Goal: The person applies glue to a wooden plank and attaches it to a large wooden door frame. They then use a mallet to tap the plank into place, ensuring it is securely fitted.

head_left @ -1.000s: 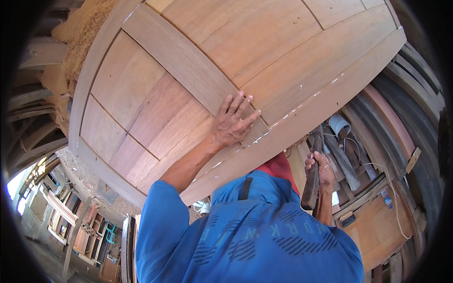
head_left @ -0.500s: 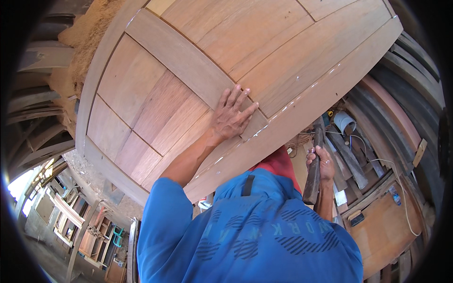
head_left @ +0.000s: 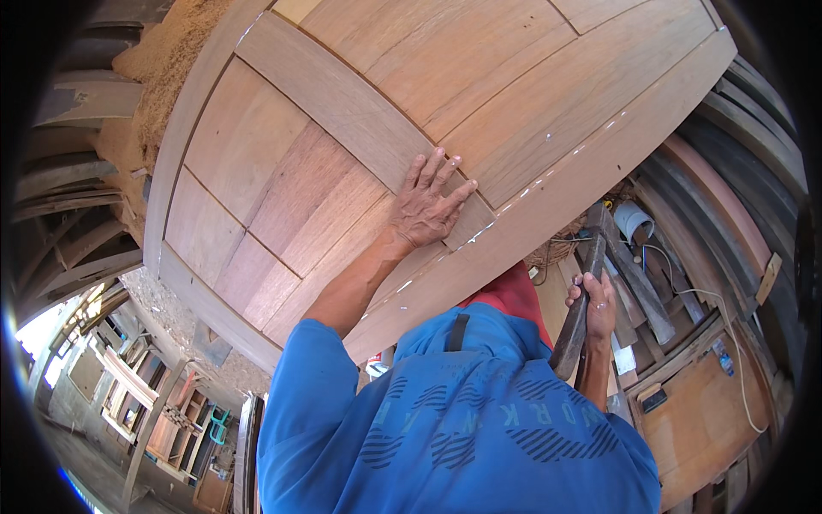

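Door (head_left: 411, 111) of pale wood panels fills the upper view, likely heavy and stiff, best gripped along its frame edges. Left hand (head_left: 425, 208) lies flat on a rail, fingers spread, grasping nothing. Right hand (head_left: 595, 301) clenches a dark tool (head_left: 575, 319), perhaps a hammer.

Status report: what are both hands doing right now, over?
Left hand flat on the wooden panelled door. Right hand gripping a dark wooden tool, off the door. Nothing between them.

Woodworking shop, panelled wooden door (head_left: 411, 111), sawdust (head_left: 163, 68), stacked timber (head_left: 68, 214)
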Available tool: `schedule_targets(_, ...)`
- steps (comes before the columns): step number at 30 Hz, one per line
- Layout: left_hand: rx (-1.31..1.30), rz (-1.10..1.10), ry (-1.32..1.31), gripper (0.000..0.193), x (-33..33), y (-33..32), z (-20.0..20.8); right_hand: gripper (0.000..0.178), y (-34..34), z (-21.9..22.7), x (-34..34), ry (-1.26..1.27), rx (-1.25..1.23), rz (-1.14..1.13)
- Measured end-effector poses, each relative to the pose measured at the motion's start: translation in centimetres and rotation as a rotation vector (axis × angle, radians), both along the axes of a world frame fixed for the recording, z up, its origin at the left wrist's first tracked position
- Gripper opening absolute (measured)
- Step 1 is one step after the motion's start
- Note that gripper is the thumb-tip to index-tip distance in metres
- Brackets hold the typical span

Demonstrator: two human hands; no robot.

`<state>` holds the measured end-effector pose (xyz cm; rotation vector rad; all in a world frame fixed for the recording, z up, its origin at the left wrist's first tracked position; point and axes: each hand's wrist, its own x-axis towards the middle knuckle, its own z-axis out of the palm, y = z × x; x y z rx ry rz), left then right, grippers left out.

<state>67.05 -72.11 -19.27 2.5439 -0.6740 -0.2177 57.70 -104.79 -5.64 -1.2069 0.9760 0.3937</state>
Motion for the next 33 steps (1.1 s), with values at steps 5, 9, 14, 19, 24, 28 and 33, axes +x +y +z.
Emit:
schedule_targets(5,-0.010,-0.001,0.005,0.042,0.2,0.2,0.4,0.027,1.3,0.5,1.2,-0.019,-0.133,0.212)
schedule_targets(9,-0.006,0.005,0.004,0.040,0.0,0.4,0.1,0.028,2.7,0.5,1.7,-0.037,-0.108,0.248)
schedule_targets(14,-0.011,0.003,-0.004,0.040,-0.1,0.5,0.1,0.025,2.0,0.5,0.8,-0.067,0.025,0.035)
schedule_targets(19,-0.012,0.014,-0.029,0.038,-0.2,0.6,-0.2,0.024,-2.9,-0.2,-3.2,0.023,0.243,-0.375)
schedule_targets(24,-0.036,-0.017,-0.042,0.039,-0.1,0.4,-0.2,0.017,-6.0,-6.1,-6.1,0.271,0.354,-0.538)
schedule_targets(28,-0.021,-0.013,-0.030,0.039,-0.1,0.4,0.2,0.016,-0.3,-4.0,-0.8,0.219,0.378,-0.160)
schedule_targets(33,-0.016,-0.008,-0.047,0.038,-0.1,0.6,0.4,0.016,-3.4,-3.3,-3.1,0.114,0.212,-0.128)
